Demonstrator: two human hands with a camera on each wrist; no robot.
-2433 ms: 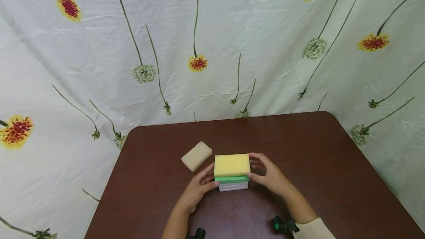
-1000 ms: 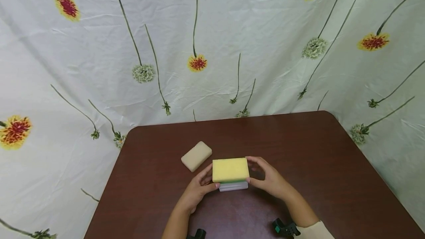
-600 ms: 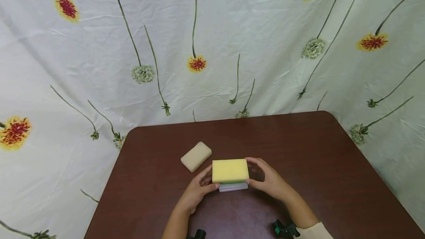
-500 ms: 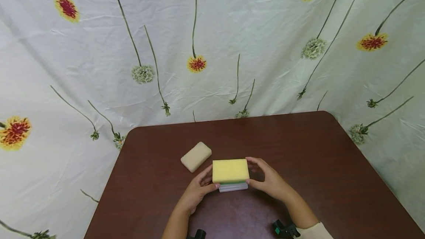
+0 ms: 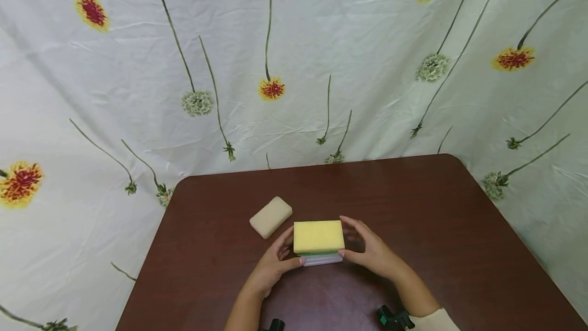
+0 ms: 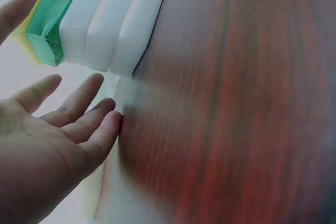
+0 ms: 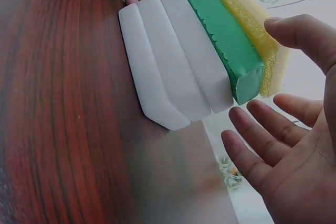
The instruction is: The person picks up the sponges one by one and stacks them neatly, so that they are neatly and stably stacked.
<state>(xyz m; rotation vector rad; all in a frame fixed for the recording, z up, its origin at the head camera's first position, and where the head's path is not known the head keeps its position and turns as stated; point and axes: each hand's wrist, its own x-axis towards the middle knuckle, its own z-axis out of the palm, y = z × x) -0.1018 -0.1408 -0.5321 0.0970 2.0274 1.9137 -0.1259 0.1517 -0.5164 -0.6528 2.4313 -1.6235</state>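
A stack stands on the table between both hands. Three white blocks [image 7: 163, 59] form its lower part, a green-wrapped block [image 7: 223, 35] lies over them, and a yellow sponge [image 5: 319, 236] tops it. In the head view the sponge hides most of the green block. My left hand [image 5: 270, 268] is at the stack's left end, fingers loosely spread and apart from the blocks in the left wrist view. On the right end, my right hand [image 5: 375, 252] has its fingers spread too, with a gap to the stack in the right wrist view; its thumb overlaps the sponge there.
A beige sponge-like block [image 5: 271, 217] lies on the dark brown table [image 5: 390, 193], behind and left of the stack. Beyond the table's far edge hangs a white flowered cloth [image 5: 229, 65].
The yellow sponge has shifted toward me, covering most of the green block's front in the head view. Latest, both hands' fingers and thumbs have loosened and moved slightly off the stack.
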